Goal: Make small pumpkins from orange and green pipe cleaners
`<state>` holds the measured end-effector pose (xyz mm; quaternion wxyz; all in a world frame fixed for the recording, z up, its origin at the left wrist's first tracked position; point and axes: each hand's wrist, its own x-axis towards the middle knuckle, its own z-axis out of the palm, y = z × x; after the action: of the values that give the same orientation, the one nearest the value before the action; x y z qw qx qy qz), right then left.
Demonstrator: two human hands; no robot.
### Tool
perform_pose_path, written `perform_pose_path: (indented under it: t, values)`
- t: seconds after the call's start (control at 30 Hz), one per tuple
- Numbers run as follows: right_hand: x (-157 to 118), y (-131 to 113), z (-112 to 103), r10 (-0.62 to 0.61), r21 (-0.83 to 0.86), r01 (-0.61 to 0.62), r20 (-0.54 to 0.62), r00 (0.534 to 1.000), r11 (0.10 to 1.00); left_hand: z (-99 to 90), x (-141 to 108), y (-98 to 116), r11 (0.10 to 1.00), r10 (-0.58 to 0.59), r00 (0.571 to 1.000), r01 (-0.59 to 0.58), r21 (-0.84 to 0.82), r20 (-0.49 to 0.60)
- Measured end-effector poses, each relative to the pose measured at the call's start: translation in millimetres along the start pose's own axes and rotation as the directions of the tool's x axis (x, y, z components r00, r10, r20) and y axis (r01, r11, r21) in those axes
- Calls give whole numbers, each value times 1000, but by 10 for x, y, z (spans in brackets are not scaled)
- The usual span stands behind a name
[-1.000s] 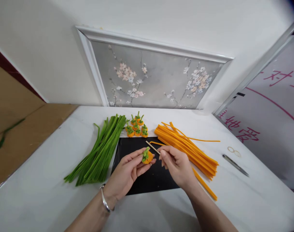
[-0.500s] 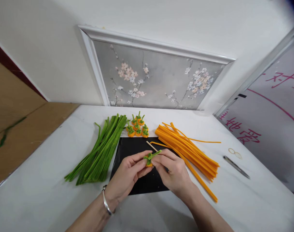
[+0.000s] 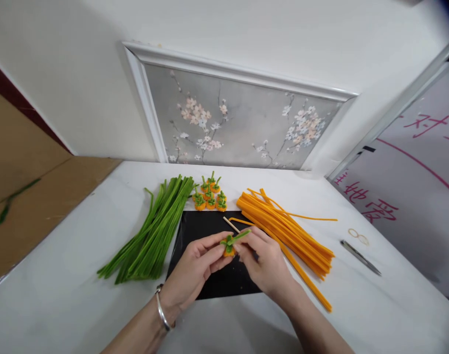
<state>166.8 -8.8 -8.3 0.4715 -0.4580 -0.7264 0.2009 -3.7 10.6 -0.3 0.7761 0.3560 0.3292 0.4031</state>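
Over a black mat (image 3: 224, 285), my left hand (image 3: 195, 265) pinches a small orange pumpkin shape with a green top (image 3: 229, 246). My right hand (image 3: 265, 260) has its fingers closed at the right side of the same piece, by its green stem. A thin wooden stick (image 3: 230, 224) lies on the mat just beyond my right hand. Behind the mat stand several finished-looking orange and green pieces (image 3: 210, 195). Green fuzzy stems (image 3: 154, 236) lie in a bundle at the left, and orange fuzzy stems (image 3: 288, 231) at the right.
Tweezers (image 3: 360, 257) and two thin rings (image 3: 358, 236) lie at the right of the white table (image 3: 80, 305). A framed floral panel (image 3: 246, 118) is on the wall behind. A whiteboard (image 3: 423, 206) with red writing borders the right side, and brown board (image 3: 32, 206) the left.
My right hand's fingers have shifted slightly on the piece, and its green top has turned a little. The rest of the table looks the same.
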Motion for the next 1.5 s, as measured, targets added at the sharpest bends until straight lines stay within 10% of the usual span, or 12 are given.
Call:
perform_pose_path:
  t: [0.13, 0.4, 0.6, 1.0, 1.5]
  values:
    - [-21, 58, -104, 215, 113, -222, 70, 974, 968, -30, -9, 0, 998, -7, 1000, 7, 61, 4]
    - [-17, 37, -25, -125, -307, 145, 83, 989, 941, -192, 83, -97, 788, 316, 947, -232, 570, -53]
    - [17, 3, 41, 71, -532, 37, 181, 981, 846, -268, 100, -122, 651, 513, 857, -356, 670, -44]
    - [1096, 231, -179, 127, -769, -26, 72, 989, 639, -390, 204, -274, 733, 463, 880, -311, 605, -109]
    - [1812, 571, 206, 408, -889, 125, 322, 855, 441, -425, 206, -281, 732, 435, 895, -287, 618, -99]
